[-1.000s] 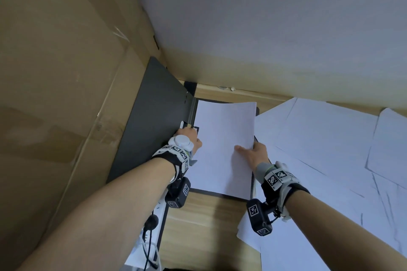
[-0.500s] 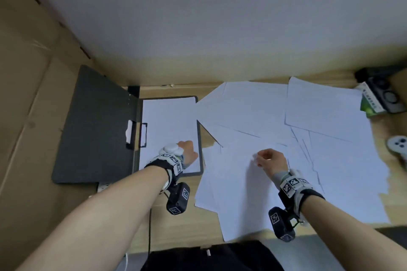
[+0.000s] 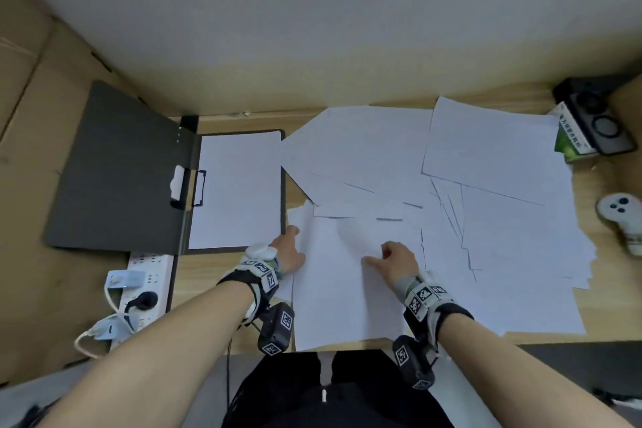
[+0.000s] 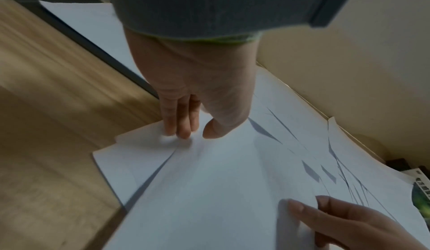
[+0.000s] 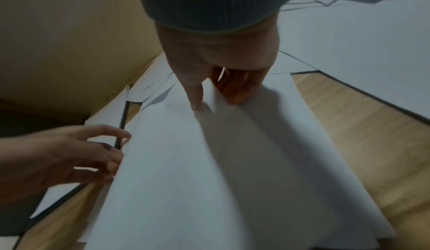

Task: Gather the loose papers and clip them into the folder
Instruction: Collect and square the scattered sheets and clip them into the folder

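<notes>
Pinching the right edge of a white sheet of paper [image 3: 344,274] between thumb and curled fingers, the right hand [image 3: 396,262] lifts that edge slightly off the pale wooden table [image 3: 208,292] at lower centre of the head view. The left hand [image 3: 290,250] rests on the sheet's left edge with its fingers [image 4: 179,121] fairly straight, pressing down; whether it also grips the paper is hard to tell through the blur. More loose white papers [image 3: 486,201] lie overlapping across the centre and right of the table. At left, the open dark grey folder [image 3: 114,167] lies flat, one white page [image 3: 239,188] already under its black clip [image 3: 199,188]. A white power strip [image 3: 146,281] sits at lower left, a green-and-white box [image 3: 566,141] at upper right.
</notes>
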### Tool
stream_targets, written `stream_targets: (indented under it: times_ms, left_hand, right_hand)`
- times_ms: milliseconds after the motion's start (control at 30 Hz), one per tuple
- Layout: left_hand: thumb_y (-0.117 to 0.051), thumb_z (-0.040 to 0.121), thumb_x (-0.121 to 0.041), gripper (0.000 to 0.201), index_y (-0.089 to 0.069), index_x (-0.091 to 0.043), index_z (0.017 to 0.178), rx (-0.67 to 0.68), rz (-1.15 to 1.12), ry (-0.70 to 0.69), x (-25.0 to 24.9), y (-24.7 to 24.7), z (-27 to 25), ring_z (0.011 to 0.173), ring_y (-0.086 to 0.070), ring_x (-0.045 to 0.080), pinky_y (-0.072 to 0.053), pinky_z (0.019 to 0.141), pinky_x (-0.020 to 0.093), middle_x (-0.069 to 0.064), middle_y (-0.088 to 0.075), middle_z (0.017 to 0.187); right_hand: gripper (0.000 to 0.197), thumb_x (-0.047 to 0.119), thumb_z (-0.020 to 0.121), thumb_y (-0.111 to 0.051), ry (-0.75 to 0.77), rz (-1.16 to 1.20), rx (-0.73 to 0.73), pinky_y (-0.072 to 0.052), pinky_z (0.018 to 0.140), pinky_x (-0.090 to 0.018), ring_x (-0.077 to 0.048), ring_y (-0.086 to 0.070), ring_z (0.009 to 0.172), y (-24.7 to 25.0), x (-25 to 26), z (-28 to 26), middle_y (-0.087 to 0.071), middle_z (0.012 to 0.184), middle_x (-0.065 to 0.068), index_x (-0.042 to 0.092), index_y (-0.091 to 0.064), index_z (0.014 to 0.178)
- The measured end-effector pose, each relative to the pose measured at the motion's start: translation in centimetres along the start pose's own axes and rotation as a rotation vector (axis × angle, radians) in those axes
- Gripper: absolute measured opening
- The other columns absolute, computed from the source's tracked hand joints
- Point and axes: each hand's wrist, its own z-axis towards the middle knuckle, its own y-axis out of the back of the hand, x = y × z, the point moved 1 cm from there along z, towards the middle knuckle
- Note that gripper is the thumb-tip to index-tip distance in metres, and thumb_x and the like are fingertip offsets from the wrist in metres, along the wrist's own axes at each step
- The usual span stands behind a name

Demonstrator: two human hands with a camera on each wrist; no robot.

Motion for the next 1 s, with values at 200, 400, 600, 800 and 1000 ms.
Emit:
stream_targets:
  times_ms: [200, 400, 600, 800, 1000]
  left_hand:
    - [-0.052, 0.09, -0.023, 0.036, -0.049, -0.017, 0.125, 0.014, 0.014, -0.016, -0.2, 0.2, 0.0, 0.109, -0.059, 0.025, -0.049, 0.093, 0.036, 0.007, -0.059, 0.123]
    - [-0.045, 0.092, -0.022, 0.024, -0.066, -0.014, 0.099, -0.096, -0.006, -0.12, -2.0, 3.7, 2.3, 0.092, -0.067, 0.024, -0.054, 0.08, 0.033, 0.004, -0.071, 0.1]
    - [-0.044, 0.089, -0.022, 0.025, -0.065, -0.01, 0.084, -0.159, -0.046, -0.208, -5.1, 7.1, 5.3, 0.079, -0.07, 0.029, -0.054, 0.066, 0.033, 0.01, -0.072, 0.084]
    - [-0.043, 0.09, -0.018, 0.025, -0.067, -0.011, 0.09, -0.22, -0.05, -0.209, -7.4, 9.4, 8.0, 0.076, -0.07, 0.027, -0.057, 0.069, 0.036, 0.01, -0.073, 0.084]
    - [-0.05, 0.091, -0.01, 0.025, -0.063, -0.011, 0.112, -0.217, -0.08, -0.2, -8.1, 10.1, 11.3, 0.107, -0.06, 0.025, -0.047, 0.089, 0.031, 0.004, -0.061, 0.117]
  right_hand:
    - [0.03, 0.016, 0.07, -0.07, 0.105, -0.017, 0.025, -0.028, 0.052, -0.027, -0.016, -0.037, 0.057, 3.1, 0.7, 0.2, -0.042, 0.059, 0.006, 0.02, -0.042, 0.06]
    - [0.026, 0.001, 0.076, -0.076, 0.097, 0.105, 0.036, -0.042, 0.054, -0.016, -0.011, -0.055, 0.061, 7.6, 0.4, 1.8, -0.061, 0.064, 0.005, 0.021, -0.063, 0.065]
    - [0.03, -0.008, 0.076, -0.057, 0.021, 0.218, -0.035, -0.039, 0.054, -0.02, -0.013, -0.049, 0.056, 10.9, 2.0, 3.3, -0.056, 0.056, 0.005, 0.016, -0.06, 0.057]
    - [0.02, -0.001, 0.075, -0.055, 0.07, 0.245, -0.079, -0.034, 0.053, -0.022, -0.015, -0.043, 0.056, 13.7, 3.9, 6.3, -0.052, 0.057, 0.004, 0.014, -0.059, 0.062]
    - [0.02, 0.004, 0.078, -0.06, 0.134, 0.141, -0.035, -0.049, 0.063, -0.026, -0.016, -0.061, 0.068, 14.8, 6.8, 13.7, -0.07, 0.075, 0.003, 0.021, -0.07, 0.079]
